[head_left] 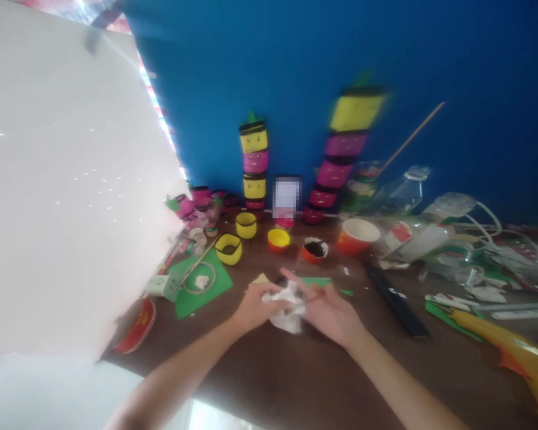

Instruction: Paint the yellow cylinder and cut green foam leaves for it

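A crumpled white tissue [289,307] is gripped between the thumb and fingers of my left hand [253,307]. My right hand [329,310] is turned partly palm up, its fingers spread, and the tissue presses against its finger side. Some blur hides the exact contact. Just beyond my hands stand a small cup with yellow inside [278,240] and a cup with black inside [314,249]. Two yellow rings with dark rims, one nearer [228,249] and one farther [246,226], stand to the left of them.
Painted stacked-cup figures, one shorter [254,161] and one taller [336,170], lean near the blue wall. On the right are a paper cup [358,236], plastic bottles [401,191], a black strip [397,301] and a yellow glue gun [497,334]. Green sheet [219,275] lies left.
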Demonstrator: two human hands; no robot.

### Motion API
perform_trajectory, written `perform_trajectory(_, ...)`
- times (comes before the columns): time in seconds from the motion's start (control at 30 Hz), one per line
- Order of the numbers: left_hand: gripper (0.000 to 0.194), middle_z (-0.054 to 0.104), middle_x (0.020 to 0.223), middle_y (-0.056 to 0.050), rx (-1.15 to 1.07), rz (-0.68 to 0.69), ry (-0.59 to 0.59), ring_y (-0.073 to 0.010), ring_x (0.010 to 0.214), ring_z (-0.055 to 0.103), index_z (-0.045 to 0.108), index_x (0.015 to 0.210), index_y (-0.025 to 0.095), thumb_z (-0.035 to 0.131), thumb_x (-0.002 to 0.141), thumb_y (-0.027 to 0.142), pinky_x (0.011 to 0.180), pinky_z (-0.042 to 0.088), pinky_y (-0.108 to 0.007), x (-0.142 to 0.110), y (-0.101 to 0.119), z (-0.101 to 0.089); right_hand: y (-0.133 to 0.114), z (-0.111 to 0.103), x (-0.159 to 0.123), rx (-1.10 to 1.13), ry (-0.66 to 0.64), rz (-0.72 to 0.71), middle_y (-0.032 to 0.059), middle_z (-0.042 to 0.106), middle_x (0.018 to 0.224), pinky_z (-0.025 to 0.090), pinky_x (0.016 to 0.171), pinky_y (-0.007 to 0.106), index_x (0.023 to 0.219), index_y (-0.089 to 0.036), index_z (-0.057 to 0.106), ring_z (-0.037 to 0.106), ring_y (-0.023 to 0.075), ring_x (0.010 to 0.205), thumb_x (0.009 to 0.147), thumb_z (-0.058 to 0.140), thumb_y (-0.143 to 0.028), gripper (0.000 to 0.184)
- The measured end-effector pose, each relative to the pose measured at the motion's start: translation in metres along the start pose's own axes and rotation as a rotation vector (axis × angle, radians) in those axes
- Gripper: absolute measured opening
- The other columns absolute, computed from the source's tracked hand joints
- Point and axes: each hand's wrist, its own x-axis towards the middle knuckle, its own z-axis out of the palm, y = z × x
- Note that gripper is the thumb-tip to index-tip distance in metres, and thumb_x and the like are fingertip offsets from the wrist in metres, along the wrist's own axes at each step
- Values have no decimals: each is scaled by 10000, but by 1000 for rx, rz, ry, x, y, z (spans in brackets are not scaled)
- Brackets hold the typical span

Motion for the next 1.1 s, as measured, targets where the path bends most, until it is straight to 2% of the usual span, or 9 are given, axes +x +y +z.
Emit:
perform_trajectory(0.07,290,570,582,6,84,35,-1,-96,568,459,688,672,117,718,648,404,551,327,-209,-3,1,2,1,2,0,-14,-11,25,68,605,1244,329,1009,485,1094,-274,653,575,279,1092,738,546,-640,521)
perform_trajectory(0.2,319,533,516,11,-146,-69,-12,-89,505,454,661,639,108,648,726,415,542,348,-222,-1,-1,2,-1,2,-1,27,-26,-41,3,539,1332,383,963,499,845,-308,710,570,281,1105,751,591,-558,293)
perform_trajectory(0.3,277,662,761,-59,-621,-166,-95,-163,702,604,679,877,104,650,717,329,731,443,-290,6,0,-6,-9,-5,-4,63,12,-104,-50,471,1392,358,970,561,779,-338,712,554,309,1138,746,622,-512,199)
perform_trajectory(0.4,405,643,1087,-162,-1003,-263,-201,-257,1051,591,625,1066,62,582,734,290,963,383,-367,10,5,-18,-19,-14,-7,93,69,-200,-75,482,1381,306,996,598,746,-372,708,559,322,1138,740,635,-503,150)
perform_trajectory(0.47,426,614,1155,-190,-1110,-313,-246,-275,1112,567,607,1092,55,539,770,325,1017,340,-399,9,8,-24,-24,-20,-9,104,101,-239,-76,500,1365,269,1022,602,746,-389,705,567,316,1131,737,638,-502,131)
perform_trajectory(0.7,327,659,1067,-157,-1114,-281,-358,-264,1027,619,628,1057,151,516,834,362,1027,300,-464,7,1,-26,-24,-27,-9,98,172,-268,-41,569,1300,247,1054,568,757,-391,707,610,280,1073,752,613,-501,145)
perform_trajectory(0.87,344,666,1010,-140,-1072,-306,-379,-239,937,636,611,1093,167,539,819,361,958,372,-461,7,1,-29,-21,-26,-10,91,206,-267,-25,595,1270,257,1049,568,759,-386,708,639,263,1013,772,575,-513,185)
perform_trajectory(0.97,352,665,876,-67,-968,-293,-326,-177,750,629,606,1085,201,588,768,352,839,453,-415,6,-3,-30,-21,-27,-10,84,214,-257,-28,612,1247,252,1063,542,747,-384,709,651,246,987,786,559,-504,196)
perform_trajectory(1.1,321,654,762,-23,-847,-243,-214,-150,680,615,640,901,169,732,596,210,778,475,-329,5,-14,-26,-22,-30,-10,99,230,-243,-23,657,1175,300,1053,512,718,-369,711,667,238,944,771,585,-487,180)
